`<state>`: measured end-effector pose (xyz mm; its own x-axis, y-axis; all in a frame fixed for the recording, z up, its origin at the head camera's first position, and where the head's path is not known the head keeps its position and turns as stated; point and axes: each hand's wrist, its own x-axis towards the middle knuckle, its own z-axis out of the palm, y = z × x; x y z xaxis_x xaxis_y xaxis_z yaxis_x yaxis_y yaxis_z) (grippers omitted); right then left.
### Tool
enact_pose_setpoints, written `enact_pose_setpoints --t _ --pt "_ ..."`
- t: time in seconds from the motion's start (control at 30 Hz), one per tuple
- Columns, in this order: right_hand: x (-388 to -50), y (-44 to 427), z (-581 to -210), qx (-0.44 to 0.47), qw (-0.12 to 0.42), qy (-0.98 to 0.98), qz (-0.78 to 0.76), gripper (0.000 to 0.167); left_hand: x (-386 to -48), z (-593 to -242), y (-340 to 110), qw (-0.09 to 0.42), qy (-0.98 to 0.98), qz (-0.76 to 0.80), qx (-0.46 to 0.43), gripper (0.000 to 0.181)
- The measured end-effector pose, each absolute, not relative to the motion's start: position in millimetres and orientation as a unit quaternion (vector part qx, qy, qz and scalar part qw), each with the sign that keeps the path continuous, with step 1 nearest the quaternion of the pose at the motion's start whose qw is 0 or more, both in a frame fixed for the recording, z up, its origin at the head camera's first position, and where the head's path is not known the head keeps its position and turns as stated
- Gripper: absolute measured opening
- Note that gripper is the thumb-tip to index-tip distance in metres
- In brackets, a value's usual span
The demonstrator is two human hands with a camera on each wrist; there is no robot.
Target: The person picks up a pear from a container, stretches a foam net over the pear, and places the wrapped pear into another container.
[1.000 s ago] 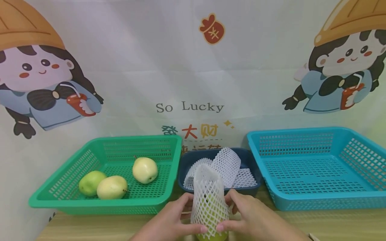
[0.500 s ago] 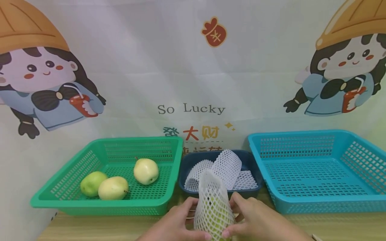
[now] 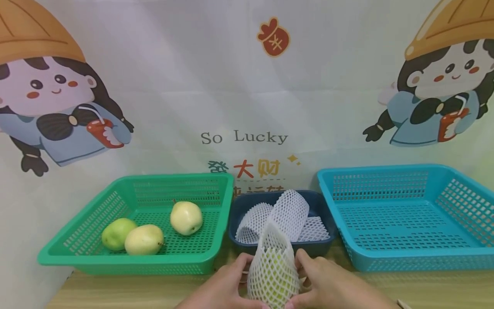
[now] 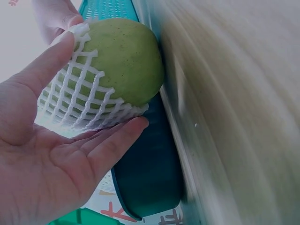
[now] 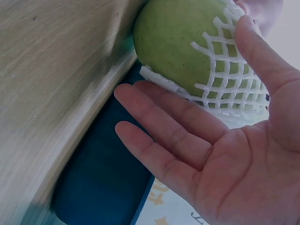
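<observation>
A green pear (image 4: 129,61) sits inside a white foam net sleeve (image 3: 272,268) at the front middle of the table. The sleeve's upper end stands above the pear, while the wrist views show the pear's lower end bare. My left hand (image 3: 227,283) holds the netted pear from the left, thumb on the near side and fingers toward the back. From the right, my right hand (image 3: 322,281) holds it likewise; in the right wrist view its thumb presses the net and its fingers (image 5: 164,126) stretch along the sleeve's edge.
Behind the hands, a dark blue bin (image 3: 318,245) contains several foam net sleeves (image 3: 290,214). A green basket (image 3: 135,259) on the left holds 3 pears (image 3: 186,218). A blue basket (image 3: 390,223) stands right. A printed cloth (image 3: 185,86) hangs behind the wooden table (image 3: 127,292).
The netted pear and both hands have shifted slightly right and lower in the head view. The sleeve has slid farther down over the pear, and its top end has narrowed.
</observation>
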<state>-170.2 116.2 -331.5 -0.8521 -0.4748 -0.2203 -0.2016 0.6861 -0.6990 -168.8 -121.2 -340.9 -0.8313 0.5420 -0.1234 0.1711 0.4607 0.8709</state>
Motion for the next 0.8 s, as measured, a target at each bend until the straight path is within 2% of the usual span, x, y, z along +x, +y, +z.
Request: enact_pose_setpoints --t 0.37,0.53,0.6,0.67,0.8 --pt "-171 118 -332 -0.171 0.208 0.909 -0.318 0.057 -167 -344 -119 0.194 0.852 0.441 0.204 0.065" --pt "-168 118 -325 -0.160 0.208 0.902 -0.343 0.073 -165 -340 -121 0.202 0.842 0.454 0.213 0.084" --pt "-166 118 -321 -0.173 0.182 0.894 -0.372 0.080 -165 -336 -124 0.198 0.836 0.461 0.222 0.088" --pt "-165 117 -319 -0.203 0.137 0.886 -0.395 0.083 -164 -332 -125 0.186 0.830 0.473 0.231 0.086" --pt "-165 116 -323 -0.291 0.041 0.857 -0.423 0.069 -162 -328 -123 0.162 0.820 0.499 0.230 0.071"
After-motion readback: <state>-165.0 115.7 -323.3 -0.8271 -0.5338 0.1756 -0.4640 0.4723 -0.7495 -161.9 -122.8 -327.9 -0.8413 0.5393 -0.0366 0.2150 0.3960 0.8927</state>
